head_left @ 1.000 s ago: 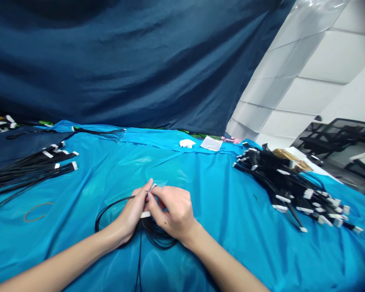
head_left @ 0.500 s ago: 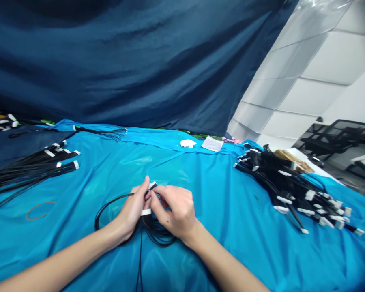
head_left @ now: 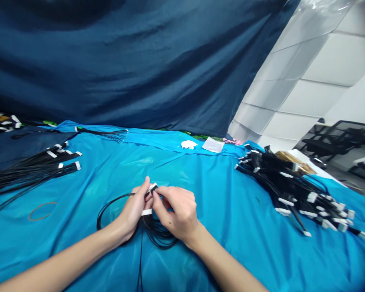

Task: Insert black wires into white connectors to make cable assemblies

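My left hand (head_left: 133, 213) and my right hand (head_left: 178, 213) meet over the middle of the blue cloth (head_left: 219, 202). Both are closed on a coiled black cable bundle (head_left: 121, 202) with white connectors. One white connector (head_left: 152, 187) sticks up between my left thumb and the fingertips of my right hand. A second white connector (head_left: 146, 212) shows just below, between the two hands. The black loop of the bundle spreads out to the left of my left hand, and one strand runs down toward me.
A heap of coiled black cables with white connectors (head_left: 295, 186) lies at the right. Straight black cables (head_left: 27, 170) lie at the left, with a rubber band (head_left: 42, 211) nearby. Small white bits (head_left: 188, 144) and a clear bag (head_left: 212, 144) sit at the back. A dark blue curtain hangs behind.
My hands have stayed together on the bundle with only small finger shifts; the view has drifted slightly.
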`<state>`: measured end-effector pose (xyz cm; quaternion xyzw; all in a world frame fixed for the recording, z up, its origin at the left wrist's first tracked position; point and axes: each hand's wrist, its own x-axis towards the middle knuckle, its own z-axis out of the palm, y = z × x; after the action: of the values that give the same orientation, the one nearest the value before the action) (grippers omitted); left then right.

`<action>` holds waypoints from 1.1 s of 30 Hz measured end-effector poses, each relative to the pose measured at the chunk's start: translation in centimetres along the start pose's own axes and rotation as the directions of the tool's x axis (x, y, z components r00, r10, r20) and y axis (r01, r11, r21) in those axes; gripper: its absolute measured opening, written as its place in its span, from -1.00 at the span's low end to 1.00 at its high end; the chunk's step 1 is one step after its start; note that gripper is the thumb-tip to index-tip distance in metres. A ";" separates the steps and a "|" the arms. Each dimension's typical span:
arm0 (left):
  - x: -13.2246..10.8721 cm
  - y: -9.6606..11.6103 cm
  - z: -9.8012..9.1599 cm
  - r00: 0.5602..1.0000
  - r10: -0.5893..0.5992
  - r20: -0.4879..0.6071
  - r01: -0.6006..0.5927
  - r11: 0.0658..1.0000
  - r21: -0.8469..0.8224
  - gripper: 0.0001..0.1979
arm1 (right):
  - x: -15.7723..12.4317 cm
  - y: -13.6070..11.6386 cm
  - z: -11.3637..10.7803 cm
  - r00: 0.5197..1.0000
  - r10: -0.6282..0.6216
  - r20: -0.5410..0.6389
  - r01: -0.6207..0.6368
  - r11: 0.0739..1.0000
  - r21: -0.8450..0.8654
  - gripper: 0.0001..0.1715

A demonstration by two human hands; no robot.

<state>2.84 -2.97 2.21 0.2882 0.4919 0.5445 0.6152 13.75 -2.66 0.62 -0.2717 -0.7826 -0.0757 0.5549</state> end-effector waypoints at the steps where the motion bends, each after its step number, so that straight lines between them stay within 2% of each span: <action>1: 0.1 0.0 -0.1 1.000 -0.012 -0.002 0.012 1.000 -0.012 -0.62 | 0.0 -0.1 -0.1 1.000 -0.001 0.001 0.001 1.000 0.001 -0.93; 8: 0.7 -0.1 -0.6 0.997 -0.067 -0.047 0.062 0.993 -0.098 -0.65 | -0.1 0.1 0.0 0.999 -0.026 0.030 0.026 1.000 -0.005 -0.94; 12: 1.3 -0.4 -1.0 0.996 -0.088 -0.032 0.082 0.986 -0.148 -0.65 | -0.1 0.2 0.1 0.998 -0.044 0.053 0.044 0.999 -0.011 -0.92; 15: 1.4 -0.6 -1.1 0.993 -0.114 -0.019 0.110 0.983 -0.145 -0.63 | -0.2 0.0 0.2 0.996 -0.050 0.077 0.051 0.999 -0.012 -0.90; 20: 0.9 -0.7 -0.7 0.993 -0.099 -0.060 0.094 0.991 -0.092 -0.65 | -0.3 -0.1 0.2 0.991 -0.102 0.083 0.105 0.994 -0.025 -0.93; 25: 0.4 -0.5 -0.3 0.996 -0.023 -0.088 0.021 0.999 -0.028 -0.61 | -0.2 0.4 0.1 0.995 -0.082 0.062 0.084 0.996 -0.039 -0.93; 33: 0.8 -0.7 -0.6 0.985 0.170 0.034 -0.173 0.973 0.151 -0.56 | -0.3 0.4 0.2 0.995 -0.062 0.074 0.065 0.997 -0.040 -0.91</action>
<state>2.46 -2.53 1.14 0.3818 0.4990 0.5533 0.5469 13.88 -2.35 0.16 -0.2612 -0.8087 -0.0998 0.5176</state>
